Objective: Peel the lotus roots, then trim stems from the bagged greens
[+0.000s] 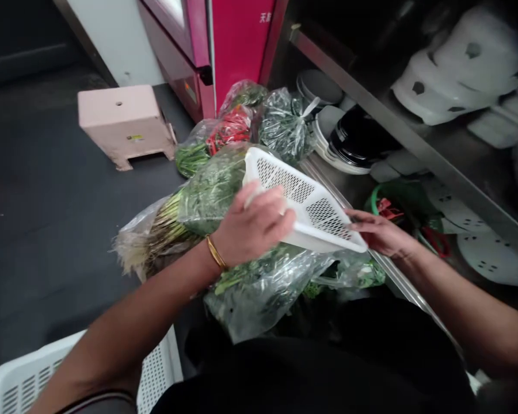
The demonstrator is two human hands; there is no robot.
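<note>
A white slotted plastic basket (300, 224) is held tilted in front of me above the bagged vegetables. My right hand (382, 233) grips its right end, thumb and fingers closed over the rim. At the basket's left side is my left hand (259, 221), slightly blurred, its fingers curled over the near edge. Under the basket lie clear bags of leafy greens (259, 293). To the left, a bag holds a bunch of rooted green stalks (170, 221). Behind these sit bagged red chillies (231, 129) and a knotted bag of dark greens (285, 123).
A pale pink stool (116, 118) stands on the dark floor at the back left, near a pink cabinet (242, 46). Metal shelving (371, 86) on the right holds bowls, white tubs and a green basket (373, 198). Another white basket (37, 359) is at the lower left.
</note>
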